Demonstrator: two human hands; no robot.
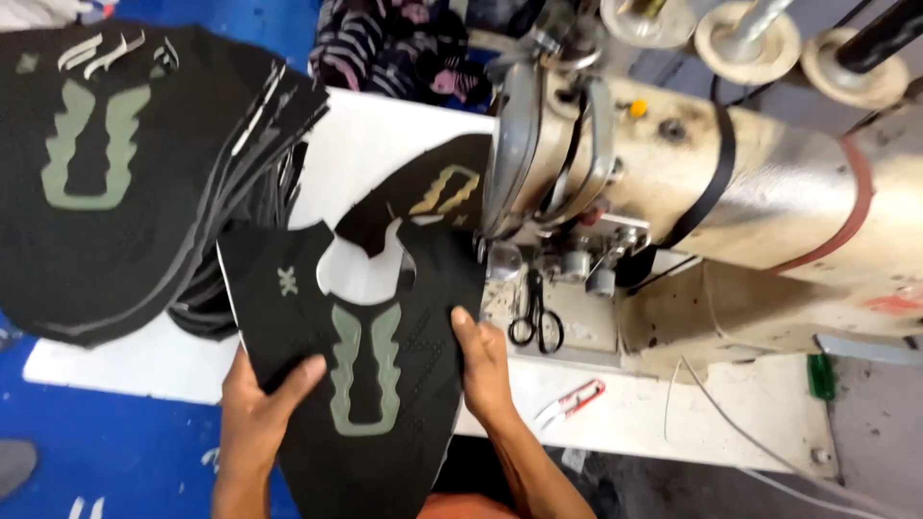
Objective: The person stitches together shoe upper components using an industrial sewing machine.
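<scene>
Black shoe upper (385, 384) is being gripped flat by both the left hand (260, 404) and right hand (481, 360), seemingly steadying it beside the sewing machine (721, 183).

Bright, even light, soft blur — glare on sewing machine (769, 183)

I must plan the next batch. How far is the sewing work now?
Done: cannot tell; no finished pile is visible. In hand: the left hand and right hand hold one black shoe piece in front of the sewing machine. Left: a tall stack of black pieces lies beside it.
</scene>
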